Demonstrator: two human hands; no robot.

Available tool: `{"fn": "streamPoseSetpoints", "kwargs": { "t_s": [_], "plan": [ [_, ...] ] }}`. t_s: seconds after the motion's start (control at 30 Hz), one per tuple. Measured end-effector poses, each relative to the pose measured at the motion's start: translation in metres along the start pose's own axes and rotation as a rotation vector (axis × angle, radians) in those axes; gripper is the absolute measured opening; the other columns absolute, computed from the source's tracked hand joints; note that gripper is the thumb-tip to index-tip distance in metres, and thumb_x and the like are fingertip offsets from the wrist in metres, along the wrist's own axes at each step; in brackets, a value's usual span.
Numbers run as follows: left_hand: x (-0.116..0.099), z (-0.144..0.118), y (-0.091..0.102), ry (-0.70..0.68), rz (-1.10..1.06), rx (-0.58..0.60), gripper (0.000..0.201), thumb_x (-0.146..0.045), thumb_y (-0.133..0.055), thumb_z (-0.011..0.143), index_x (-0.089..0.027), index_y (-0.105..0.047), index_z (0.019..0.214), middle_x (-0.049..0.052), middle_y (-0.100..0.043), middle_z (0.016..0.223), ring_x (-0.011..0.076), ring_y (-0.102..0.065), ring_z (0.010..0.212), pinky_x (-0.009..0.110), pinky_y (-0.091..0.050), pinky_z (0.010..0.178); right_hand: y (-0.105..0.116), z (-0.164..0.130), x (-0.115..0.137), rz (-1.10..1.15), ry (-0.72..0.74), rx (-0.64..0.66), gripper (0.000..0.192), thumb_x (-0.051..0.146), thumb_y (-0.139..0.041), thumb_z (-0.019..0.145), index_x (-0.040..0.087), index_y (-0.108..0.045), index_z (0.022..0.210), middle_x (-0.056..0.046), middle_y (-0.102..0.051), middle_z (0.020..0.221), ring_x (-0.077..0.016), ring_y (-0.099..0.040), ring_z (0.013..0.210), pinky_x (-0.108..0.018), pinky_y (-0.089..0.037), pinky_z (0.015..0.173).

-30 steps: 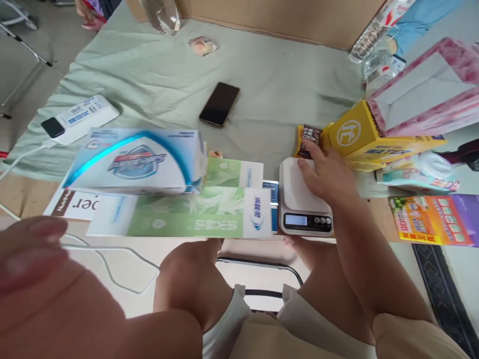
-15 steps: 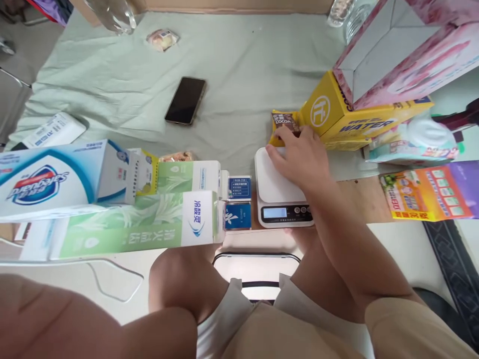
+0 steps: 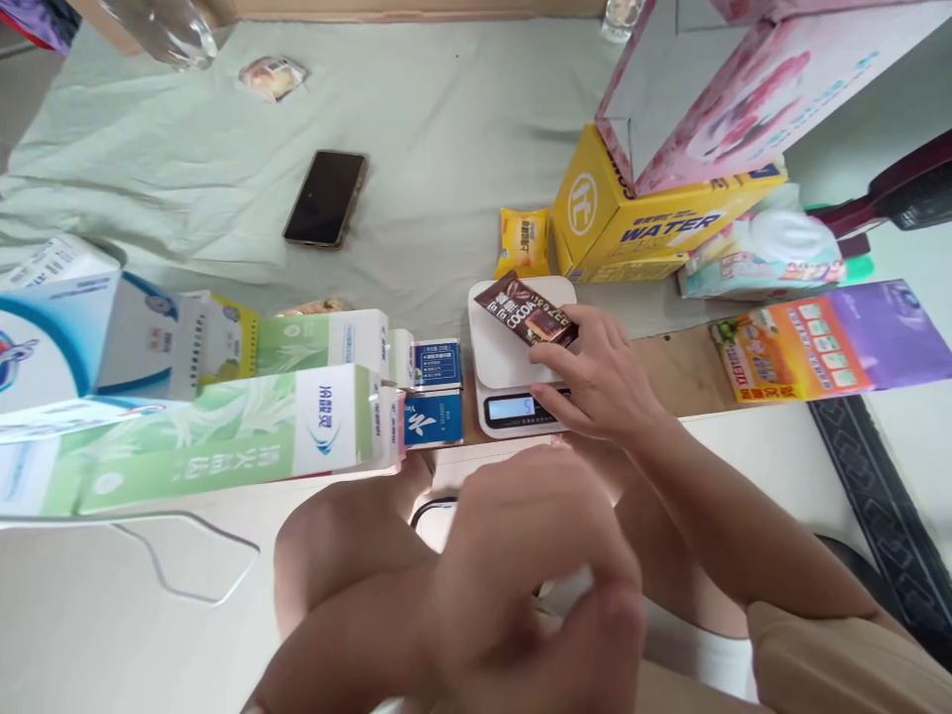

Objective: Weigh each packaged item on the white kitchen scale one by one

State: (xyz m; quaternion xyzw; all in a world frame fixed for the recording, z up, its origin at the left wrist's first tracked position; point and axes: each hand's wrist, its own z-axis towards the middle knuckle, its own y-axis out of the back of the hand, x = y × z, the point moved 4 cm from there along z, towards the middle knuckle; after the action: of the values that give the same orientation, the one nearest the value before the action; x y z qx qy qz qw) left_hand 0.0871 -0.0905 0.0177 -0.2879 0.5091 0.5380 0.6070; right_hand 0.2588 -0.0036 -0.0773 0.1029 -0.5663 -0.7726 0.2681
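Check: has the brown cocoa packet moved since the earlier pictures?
Yes. The cocoa packet went from beside the yellow box onto the scale, held by the right hand.

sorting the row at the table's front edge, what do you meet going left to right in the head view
green and white box → small blue box → white scale with the brown cocoa packet held by the right hand → orange and purple leaflet

Smooth white plastic scale (image 3: 513,362) as landmark: on its platform, a glossy brown foil wrapper (image 3: 527,311); behind it, matt creased green cloth (image 3: 446,129) and a printed yellow cardboard box (image 3: 632,223); left, glossy cartons (image 3: 223,436).
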Motion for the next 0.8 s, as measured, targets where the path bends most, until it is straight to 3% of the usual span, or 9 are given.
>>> {"fn": "streamPoseSetpoints", "kwargs": {
  "t_s": [0.03, 0.1, 0.23, 0.37, 0.43, 0.6, 0.7, 0.8],
  "plan": [
    [0.007, 0.015, -0.012, -0.080, -0.102, 0.107, 0.013, -0.016, -0.057, 0.091, -0.024, -0.051, 0.083, -0.002, -0.062, 0.065, 0.0147, -0.059, 0.059, 0.033, -0.053, 0.057, -0.002, -0.005, -0.001, 0.003, 0.008, 0.010, 0.032, 0.049, -0.054, 0.099, 0.029, -0.072, 0.116, -0.015, -0.051, 0.139, -0.0306, -0.051, 0.128, -0.046, -0.048, 0.105],
    [0.026, 0.038, -0.022, -0.136, 0.010, -0.018, 0.016, -0.008, -0.056, 0.086, -0.024, -0.050, 0.085, -0.001, -0.063, 0.070, 0.0150, -0.060, 0.065, 0.033, -0.052, 0.062, -0.002, -0.012, -0.004, 0.006, 0.002, 0.033, 0.030, 0.050, -0.057, 0.097, 0.030, -0.072, 0.114, -0.014, -0.051, 0.142, -0.0324, -0.046, 0.140, -0.047, -0.048, 0.109],
    [0.060, 0.050, -0.026, -0.117, 0.207, -0.109, 0.013, -0.012, -0.059, 0.087, -0.024, -0.055, 0.091, 0.002, -0.067, 0.083, 0.0178, -0.063, 0.081, 0.034, -0.055, 0.072, 0.004, -0.017, -0.014, 0.122, -0.013, -0.002, 0.033, 0.053, -0.056, 0.096, 0.028, -0.071, 0.112, -0.012, -0.041, 0.160, -0.0373, -0.036, 0.156, -0.056, -0.045, 0.118],
    [0.081, 0.052, -0.006, -0.070, 0.324, -0.250, 0.013, -0.021, -0.062, 0.090, -0.025, -0.061, 0.102, 0.008, -0.066, 0.104, 0.0243, -0.065, 0.102, 0.043, -0.060, 0.089, 0.013, -0.017, -0.031, 0.244, 0.008, -0.282, 0.029, 0.047, -0.048, 0.098, 0.027, -0.062, 0.112, -0.013, -0.050, 0.145, -0.0334, -0.054, 0.142, -0.055, -0.051, 0.115],
    [0.089, 0.055, 0.003, -0.039, 0.389, -0.266, 0.022, -0.019, -0.062, 0.088, -0.026, -0.062, 0.109, 0.010, -0.065, 0.114, 0.0268, -0.065, 0.112, 0.048, -0.061, 0.098, 0.012, -0.017, -0.039, 0.241, -0.006, -0.349, 0.026, 0.042, -0.046, 0.099, 0.027, -0.056, 0.117, -0.013, -0.055, 0.133, -0.0308, -0.060, 0.132, -0.052, -0.056, 0.108],
    [0.098, 0.059, 0.014, 0.089, 0.479, -0.236, 0.042, -0.009, -0.061, 0.078, -0.026, -0.070, 0.116, 0.013, -0.065, 0.132, 0.0316, -0.066, 0.123, 0.052, -0.061, 0.103, 0.009, -0.018, -0.042, 0.223, -0.083, -0.329, 0.027, 0.038, -0.047, 0.099, 0.025, -0.053, 0.122, -0.015, -0.060, 0.126, -0.0292, -0.065, 0.117, -0.051, -0.058, 0.102],
    [0.096, 0.060, 0.016, 0.086, 0.501, -0.222, 0.047, -0.007, -0.061, 0.077, -0.026, -0.072, 0.119, 0.013, -0.064, 0.139, 0.0329, -0.065, 0.128, 0.052, -0.061, 0.107, 0.009, -0.017, -0.038, 0.210, -0.133, -0.286, 0.026, 0.037, -0.048, 0.099, 0.026, -0.052, 0.121, -0.015, -0.061, 0.124, -0.0284, -0.065, 0.114, -0.050, -0.058, 0.101],
    [0.095, 0.062, 0.015, 0.053, 0.522, -0.199, 0.048, -0.005, -0.059, 0.078, -0.024, -0.070, 0.120, 0.014, -0.065, 0.138, 0.0319, -0.064, 0.133, 0.052, -0.058, 0.114, 0.010, -0.016, -0.032, 0.255, -0.097, -0.328, 0.028, 0.035, -0.053, 0.097, 0.025, -0.053, 0.122, -0.012, -0.063, 0.123, -0.0258, -0.066, 0.109, -0.046, -0.058, 0.097]
  ]
}}
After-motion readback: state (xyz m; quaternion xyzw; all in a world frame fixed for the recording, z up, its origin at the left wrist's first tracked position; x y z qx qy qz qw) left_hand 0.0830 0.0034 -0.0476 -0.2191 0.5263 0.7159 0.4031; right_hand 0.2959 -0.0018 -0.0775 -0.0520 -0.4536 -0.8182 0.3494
